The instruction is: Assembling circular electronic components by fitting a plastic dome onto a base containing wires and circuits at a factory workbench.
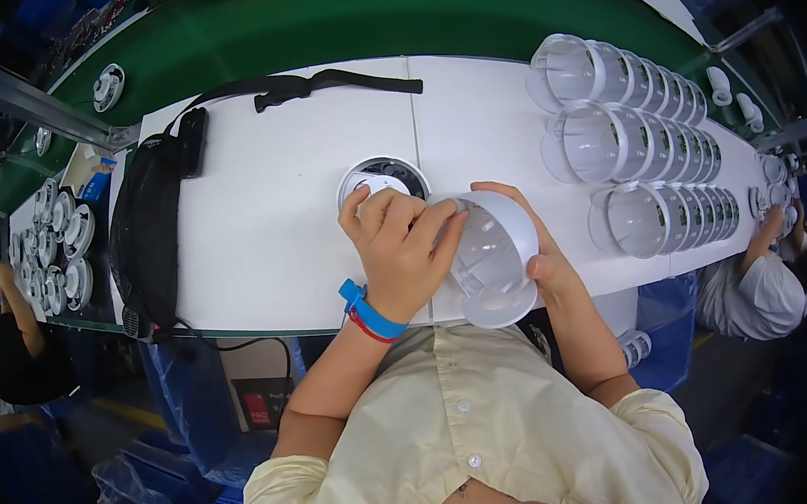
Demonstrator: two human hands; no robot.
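In front of my chest, my right hand (545, 256) is wrapped round the outer side of a white plastic cylindrical housing (516, 227). The housing is tilted, its hollow inside partly in sight. At its left rim my left hand (401, 244) is closed, thumb and index finger brought together at the edge; anything small between those fingertips is hidden. Just beyond my left knuckles a round white-rimmed part (423, 180) with a dark inside lies on the white tabletop (262, 198), partly covered by the hand. A blue band and a red one circle my left wrist.
Three rows of nested white cylindrical housings (592, 141) stand on the right. At left lie a black bag (151, 233) and its strap (339, 83). Several round white parts (79, 232) sit farther left. Other people (752, 286) work at both sides. Blue plastic-lined bins (189, 399) stand below the table edge.
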